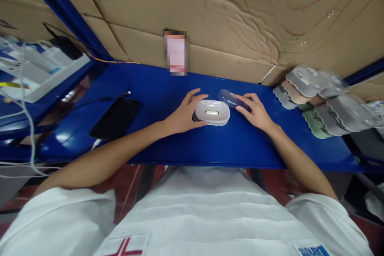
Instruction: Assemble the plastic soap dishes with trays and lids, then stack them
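A pale oval soap box (212,113) with a slot in its middle stands uncovered on the blue table. My left hand (187,113) curls around its left end, thumb at the near side and fingers at the far side. A clear oval lid (229,98), tilted against the blue surface, is in my right hand (254,111), pinched at its right end between thumb and fingers. The lid is just beyond the box's far right edge; whether the two touch I cannot tell.
Several stacked soap boxes (321,102) with clear lids stand at the right. A black phone (115,118) and cables lie on the left. Another phone (176,53) leans on the cardboard wall (135,4). A white tray (57,78) sits far left.
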{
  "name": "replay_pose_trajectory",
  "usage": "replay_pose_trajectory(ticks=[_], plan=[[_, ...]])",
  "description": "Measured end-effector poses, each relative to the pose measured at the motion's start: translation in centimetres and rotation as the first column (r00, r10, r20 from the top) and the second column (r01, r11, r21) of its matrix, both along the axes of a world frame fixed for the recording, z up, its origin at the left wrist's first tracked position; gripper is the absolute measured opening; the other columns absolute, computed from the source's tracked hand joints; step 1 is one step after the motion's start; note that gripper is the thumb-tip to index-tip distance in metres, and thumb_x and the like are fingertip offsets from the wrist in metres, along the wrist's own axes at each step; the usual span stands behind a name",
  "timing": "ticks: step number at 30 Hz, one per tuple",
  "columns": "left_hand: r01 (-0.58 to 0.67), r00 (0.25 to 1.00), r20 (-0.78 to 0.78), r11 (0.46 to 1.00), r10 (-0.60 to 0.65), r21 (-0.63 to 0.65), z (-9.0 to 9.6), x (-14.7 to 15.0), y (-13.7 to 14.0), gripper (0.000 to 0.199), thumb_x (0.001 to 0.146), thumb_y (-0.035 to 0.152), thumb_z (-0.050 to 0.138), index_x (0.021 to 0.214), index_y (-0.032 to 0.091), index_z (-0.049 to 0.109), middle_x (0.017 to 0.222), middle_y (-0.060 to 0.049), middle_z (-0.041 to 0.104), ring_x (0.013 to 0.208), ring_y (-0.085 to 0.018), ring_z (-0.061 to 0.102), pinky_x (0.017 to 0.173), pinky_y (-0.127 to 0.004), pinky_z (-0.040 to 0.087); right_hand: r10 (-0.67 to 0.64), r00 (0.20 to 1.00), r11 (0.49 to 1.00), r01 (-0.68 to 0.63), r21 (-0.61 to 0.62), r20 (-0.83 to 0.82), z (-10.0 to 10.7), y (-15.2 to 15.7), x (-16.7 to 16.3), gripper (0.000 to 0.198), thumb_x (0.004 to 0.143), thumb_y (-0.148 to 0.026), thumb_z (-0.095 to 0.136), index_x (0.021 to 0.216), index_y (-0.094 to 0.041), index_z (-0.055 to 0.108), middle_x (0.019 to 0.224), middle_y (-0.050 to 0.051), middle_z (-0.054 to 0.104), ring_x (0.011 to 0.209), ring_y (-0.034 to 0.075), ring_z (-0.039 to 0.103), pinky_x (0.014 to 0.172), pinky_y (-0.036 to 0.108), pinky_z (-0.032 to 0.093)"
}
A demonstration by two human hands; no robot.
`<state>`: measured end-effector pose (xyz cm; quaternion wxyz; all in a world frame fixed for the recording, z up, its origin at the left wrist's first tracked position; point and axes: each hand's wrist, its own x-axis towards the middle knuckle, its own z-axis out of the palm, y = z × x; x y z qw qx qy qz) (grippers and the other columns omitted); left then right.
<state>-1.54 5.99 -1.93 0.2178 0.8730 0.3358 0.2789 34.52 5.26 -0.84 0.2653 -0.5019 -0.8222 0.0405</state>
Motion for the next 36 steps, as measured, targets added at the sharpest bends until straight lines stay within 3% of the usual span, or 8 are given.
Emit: replay_pose_trajectory(ticks=[3,8,11,16,20,26,31,36], plan=[[0.002,1.000,0.023,1.000,-0.002,0.000,-0.4,0.3,-0.1,0.107,0.083,0.044,0.092,0.167,0.027,0.028,0.174,-0.022,0.027,0.164,-0.039,0.030,0.132,-0.062,0.035,0.099,0.995,0.995,-0.099,-0.009,-0.002,0.1,-2.9,-3.5,0.056,0.108,-0.056,0.053,0.160,-0.035,0.056,0.148,0.014,0.059,0.137,0.035,0.061,0.119,0.060,0.051],[0.078,0.992,-0.104,0.996,-0.073,0.046,-0.1,0.4,-0.5,0.082,0.095,0.047,0.080,0.164,0.028,0.041,0.170,-0.019,0.042,0.157,-0.039,0.042,0.127,-0.064,0.040,0.228,0.964,0.970,-0.237,0.050,0.139,-1.0,-4.8,-8.2,0.064,0.109,-0.041,0.055,0.171,-0.041,0.035,0.170,0.010,0.048,0.162,0.039,0.038,0.128,0.069,0.040],[0.085,0.989,-0.128,0.994,-0.075,0.073,0.0,0.4,-0.6,0.078,0.095,0.049,0.080,0.162,0.026,0.045,0.170,-0.019,0.042,0.155,-0.040,0.044,0.125,-0.065,0.042,0.247,0.953,0.961,-0.264,0.082,0.176,-1.7,-5.2,-8.1,0.072,0.110,-0.034,0.057,0.174,-0.042,0.024,0.174,0.010,0.041,0.165,0.035,0.031,0.129,0.068,0.038],[0.087,0.991,-0.116,0.990,-0.074,0.108,0.0,0.4,-1.2,0.071,0.096,0.045,0.079,0.157,0.024,0.050,0.167,-0.020,0.043,0.152,-0.041,0.046,0.124,-0.063,0.044,0.265,0.948,0.941,-0.295,0.168,0.177,-1.9,-5.4,-7.4,0.081,0.107,-0.026,0.063,0.175,-0.039,0.021,0.171,0.014,0.045,0.163,0.033,0.037,0.132,0.063,0.036],[0.035,0.994,-0.109,0.996,-0.026,0.079,0.8,1.1,-2.1,0.069,0.091,0.036,0.080,0.152,0.022,0.051,0.161,-0.020,0.046,0.150,-0.041,0.048,0.122,-0.061,0.047,0.330,0.943,0.939,-0.333,0.091,0.043,-1.2,-5.2,-6.8,0.082,0.106,-0.031,0.066,0.175,-0.039,0.021,0.172,0.011,0.044,0.161,0.033,0.041,0.130,0.061,0.040],[-0.103,0.992,-0.083,0.994,0.100,-0.032,1.4,4.6,-0.9,0.071,0.081,0.021,0.077,0.146,0.018,0.049,0.162,-0.023,0.040,0.153,-0.043,0.044,0.124,-0.062,0.046,0.078,0.928,0.993,-0.104,-0.051,-0.365,-0.9,-4.9,-5.3,0.064,0.106,-0.033,0.065,0.166,-0.037,0.044,0.166,0.010,0.051,0.154,0.034,0.049,0.124,0.059,0.048],[-0.155,0.988,-0.002,0.988,0.155,-0.025,0.6,4.5,0.9,0.070,0.090,0.025,0.075,0.153,0.022,0.045,0.165,-0.022,0.037,0.156,-0.040,0.042,0.124,-0.060,0.046,-0.077,0.742,0.980,-0.068,-0.189,-0.666,-1.5,-5.0,-4.5,0.049,0.107,-0.027,0.061,0.156,-0.034,0.057,0.156,0.009,0.058,0.142,0.028,0.059,0.118,0.048,0.053],[-0.234,0.972,-0.026,0.972,0.234,0.014,0.6,2.9,1.5,0.069,0.090,0.031,0.081,0.150,0.025,0.047,0.159,-0.020,0.042,0.148,-0.039,0.050,0.118,-0.058,0.052,-0.207,0.604,0.938,-0.101,-0.332,-0.769,-2.0,-4.8,-3.7,0.044,0.108,-0.029,0.061,0.152,-0.031,0.062,0.144,0.009,0.068,0.128,0.023,0.068,0.107,0.037,0.058]])
